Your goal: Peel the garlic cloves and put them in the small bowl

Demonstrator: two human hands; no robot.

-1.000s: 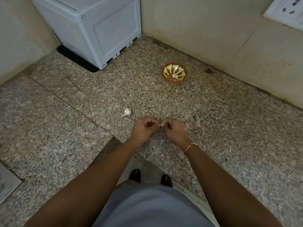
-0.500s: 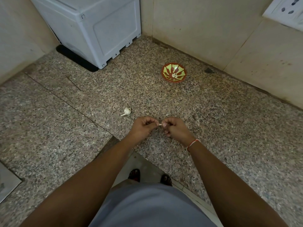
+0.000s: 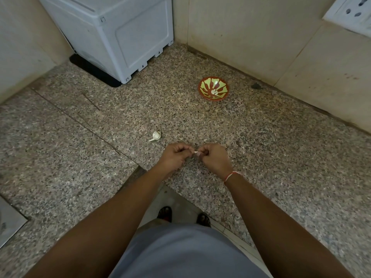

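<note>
Both hands hover close together over the granite counter, fingers curled. A small garlic clove [image 3: 195,152] shows as a pale tip between them, pinched by my left hand [image 3: 175,156] and my right hand [image 3: 213,159]. The rest of a garlic bulb [image 3: 156,136] with its stem lies on the counter just beyond my left hand. The small red bowl [image 3: 202,86] with a yellow-green pattern stands farther back, right of centre, with a few pale peeled cloves [image 3: 214,92] inside.
A white appliance [image 3: 120,35] stands at the back left on a dark mat. Tiled walls close the corner behind the bowl, with a socket plate [image 3: 350,12] top right. The counter edge [image 3: 202,205] cuts in near my body.
My hands have drawn slightly apart and the pale clove tip now shows between the fingers. The bulb and bowl have not moved.
</note>
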